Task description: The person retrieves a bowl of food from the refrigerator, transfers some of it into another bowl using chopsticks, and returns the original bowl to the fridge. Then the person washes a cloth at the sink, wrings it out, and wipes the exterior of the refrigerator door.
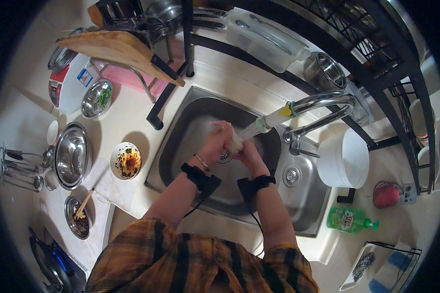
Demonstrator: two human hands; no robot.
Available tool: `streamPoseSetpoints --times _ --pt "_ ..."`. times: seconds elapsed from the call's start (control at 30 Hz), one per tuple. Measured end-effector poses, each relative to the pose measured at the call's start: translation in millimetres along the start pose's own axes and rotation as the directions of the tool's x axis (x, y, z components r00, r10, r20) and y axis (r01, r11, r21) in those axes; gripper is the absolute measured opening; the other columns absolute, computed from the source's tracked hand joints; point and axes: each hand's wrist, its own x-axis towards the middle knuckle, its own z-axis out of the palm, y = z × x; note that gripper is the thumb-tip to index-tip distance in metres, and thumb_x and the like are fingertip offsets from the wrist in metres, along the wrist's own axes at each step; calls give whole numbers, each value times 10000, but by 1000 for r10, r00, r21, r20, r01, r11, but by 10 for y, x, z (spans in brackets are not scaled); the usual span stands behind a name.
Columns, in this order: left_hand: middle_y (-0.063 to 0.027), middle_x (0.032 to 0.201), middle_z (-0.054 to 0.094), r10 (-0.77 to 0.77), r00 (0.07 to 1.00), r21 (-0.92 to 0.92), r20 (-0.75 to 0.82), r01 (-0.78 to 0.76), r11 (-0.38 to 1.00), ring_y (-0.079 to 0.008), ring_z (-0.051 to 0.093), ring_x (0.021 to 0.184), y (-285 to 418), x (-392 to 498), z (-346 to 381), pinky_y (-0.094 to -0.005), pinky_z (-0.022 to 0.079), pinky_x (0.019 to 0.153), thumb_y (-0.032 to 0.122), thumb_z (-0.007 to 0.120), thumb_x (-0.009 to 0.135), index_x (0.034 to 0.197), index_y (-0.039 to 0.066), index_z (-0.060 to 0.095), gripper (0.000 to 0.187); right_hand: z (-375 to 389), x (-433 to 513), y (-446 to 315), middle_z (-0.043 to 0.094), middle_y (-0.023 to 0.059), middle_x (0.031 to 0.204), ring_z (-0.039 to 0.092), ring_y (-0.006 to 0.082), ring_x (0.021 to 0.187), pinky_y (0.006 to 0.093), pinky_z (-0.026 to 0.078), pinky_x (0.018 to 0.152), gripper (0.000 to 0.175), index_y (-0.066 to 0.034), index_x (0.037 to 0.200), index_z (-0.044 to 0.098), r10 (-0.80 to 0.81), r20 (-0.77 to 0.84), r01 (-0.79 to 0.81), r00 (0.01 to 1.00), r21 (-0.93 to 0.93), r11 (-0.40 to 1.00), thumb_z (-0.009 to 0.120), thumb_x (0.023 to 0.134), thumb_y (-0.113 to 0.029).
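Note:
Over the basin of a stainless steel sink (168, 154), my left hand (217, 141) and my right hand (250, 155) meet around a pale, soft-looking item (236, 143). Fingers cover much of it, and its kind cannot be made out. Water streams onto it from the spray end of the chrome faucet (324, 98). Below the hands, part of a drain strainer (224, 157) shows. Each wrist wears a black strap, and a bracelet circles the left one.
A white container (339, 161) stands right of the faucet, near a green dish soap bottle (346, 219). On the left counter are a sauce bowl (126, 161), metal bowls (72, 155) and a bowl of chopped greens (97, 99). A wooden cutting board (113, 51) leans behind; a black rack (289, 78) spans the back.

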Motion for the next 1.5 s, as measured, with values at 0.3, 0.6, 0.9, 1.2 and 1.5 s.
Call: streamPoseSetpoints --times 0.3,0.6,0.9,1.2,1.5 --pt "-14 936 603 -117 986 105 -118 129 986 -145 607 853 -427 296 -509 -321 525 713 150 540 893 987 93 556 111 -201 170 -245 639 109 816 639 196 758 340 501 536 214 -5 968 617 -403 -2 314 915 -623 716 528 777 -37" --pt "-58 1061 595 -278 935 -436 219 349 829 -198 591 966 -455 188 1 -362 509 782 237 555 871 1106 102 537 272 80 -133 -232 653 48 846 601 112 730 263 483 606 197 1 988 625 -490 220 511 843 -609 606 565 888 -157" --pt "-76 1030 603 197 950 434 241 -287 854 -235 591 942 -649 168 -153 -351 482 814 296 651 783 1051 110 561 339 399 -363 -259 647 131 750 615 229 703 333 485 639 254 -26 893 655 -497 279 503 821 -766 401 600 849 -270" --pt "-139 993 607 167 872 882 460 -429 -193 -315 583 912 -529 163 -60 -384 474 767 193 655 677 1040 93 568 387 168 1 -268 634 209 791 609 405 750 467 502 662 223 -37 766 661 -565 -8 167 825 -951 258 599 767 -251" --pt "-75 955 592 336 902 521 271 -430 737 -226 607 860 -328 228 -202 -376 511 692 167 590 824 1077 37 521 293 -313 -64 -532 608 226 769 594 413 768 459 488 688 290 -16 761 610 -634 30 189 773 -964 185 551 836 -290"
